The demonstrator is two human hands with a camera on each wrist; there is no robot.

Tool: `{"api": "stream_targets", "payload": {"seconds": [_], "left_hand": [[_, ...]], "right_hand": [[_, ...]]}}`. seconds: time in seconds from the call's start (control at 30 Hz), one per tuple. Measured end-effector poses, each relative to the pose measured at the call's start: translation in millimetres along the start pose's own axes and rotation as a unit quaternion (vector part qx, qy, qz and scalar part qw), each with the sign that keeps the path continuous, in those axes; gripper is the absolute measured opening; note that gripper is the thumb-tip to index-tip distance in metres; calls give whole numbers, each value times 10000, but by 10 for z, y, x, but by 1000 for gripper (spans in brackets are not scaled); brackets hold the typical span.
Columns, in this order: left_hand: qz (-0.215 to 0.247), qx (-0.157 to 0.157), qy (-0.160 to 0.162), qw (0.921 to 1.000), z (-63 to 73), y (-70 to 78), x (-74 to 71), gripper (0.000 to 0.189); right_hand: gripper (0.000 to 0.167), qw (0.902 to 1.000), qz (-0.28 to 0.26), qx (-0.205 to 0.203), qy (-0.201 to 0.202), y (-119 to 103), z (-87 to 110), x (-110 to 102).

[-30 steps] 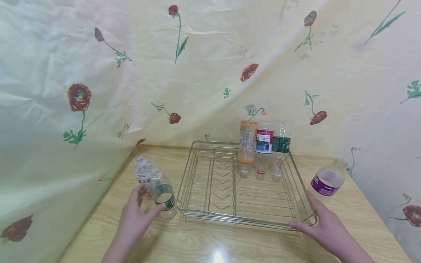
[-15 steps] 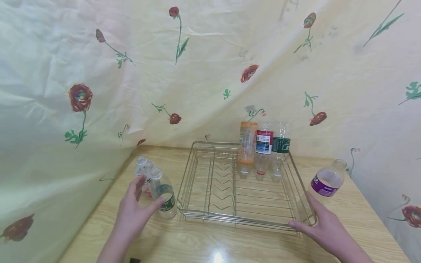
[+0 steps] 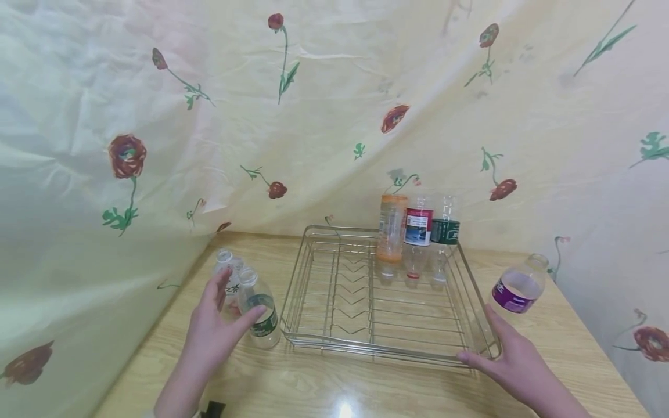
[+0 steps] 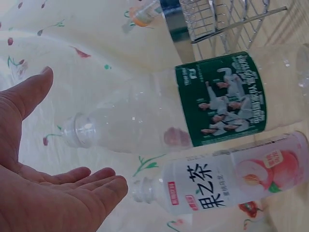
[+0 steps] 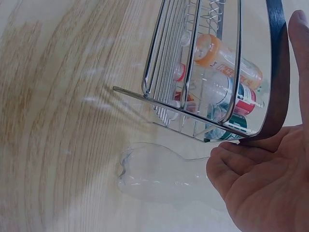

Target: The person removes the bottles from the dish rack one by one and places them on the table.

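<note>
My left hand point(image 3: 214, 325) is held with thumb and fingers spread, beside a clear, capless plastic bottle with a green label point(image 3: 265, 322). Next to that one stands a peach-tea bottle with a white and pink label point(image 4: 241, 176), partly hidden behind my fingers in the head view. Nothing lies between thumb and fingers in the left wrist view. At the front right corner of a wire dish rack point(image 3: 345, 339), my right hand point(image 3: 514, 360) rests with its thumb along the front rim and its fingers at the side. A purple-labelled bottle point(image 3: 514, 296) stands just beyond those fingers.
Upside down in the rack's back right stand an orange bottle point(image 3: 392, 229), a red-and-blue-labelled bottle point(image 3: 418, 226) and a green-labelled one point(image 3: 446, 231). A flower-patterned cloth point(image 3: 324, 116) hangs behind and beside the wooden table point(image 3: 292, 383).
My left hand has risen slightly away from the table, its fingers shifting upward in front of the peach-tea bottle. Right hand, rack and bottles keep their places.
</note>
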State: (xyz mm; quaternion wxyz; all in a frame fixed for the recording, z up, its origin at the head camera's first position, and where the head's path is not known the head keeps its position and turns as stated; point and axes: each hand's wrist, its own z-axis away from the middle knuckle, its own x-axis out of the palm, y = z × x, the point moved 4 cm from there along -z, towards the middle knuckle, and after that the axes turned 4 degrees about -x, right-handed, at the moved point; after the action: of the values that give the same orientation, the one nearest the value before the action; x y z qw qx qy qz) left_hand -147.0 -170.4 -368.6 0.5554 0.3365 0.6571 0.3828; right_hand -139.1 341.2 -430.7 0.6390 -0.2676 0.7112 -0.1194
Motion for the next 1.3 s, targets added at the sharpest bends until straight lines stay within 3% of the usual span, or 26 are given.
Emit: {"api": "stream_targets", "payload": {"seconds": [0.4, 0.93, 1.3], "left_hand": [[-230, 337, 437, 9982, 18, 203, -44, 106], [-332, 658, 518, 9959, -7, 426, -89, 104], [-257, 885, 442, 9948, -6, 564, -36, 102]], "right_hand": [[117, 10000, 22, -12, 19, -18, 7, 5], [118, 9999, 96, 84, -88, -17, 18, 8], [117, 9999, 87, 51, -37, -15, 16, 12]]}}
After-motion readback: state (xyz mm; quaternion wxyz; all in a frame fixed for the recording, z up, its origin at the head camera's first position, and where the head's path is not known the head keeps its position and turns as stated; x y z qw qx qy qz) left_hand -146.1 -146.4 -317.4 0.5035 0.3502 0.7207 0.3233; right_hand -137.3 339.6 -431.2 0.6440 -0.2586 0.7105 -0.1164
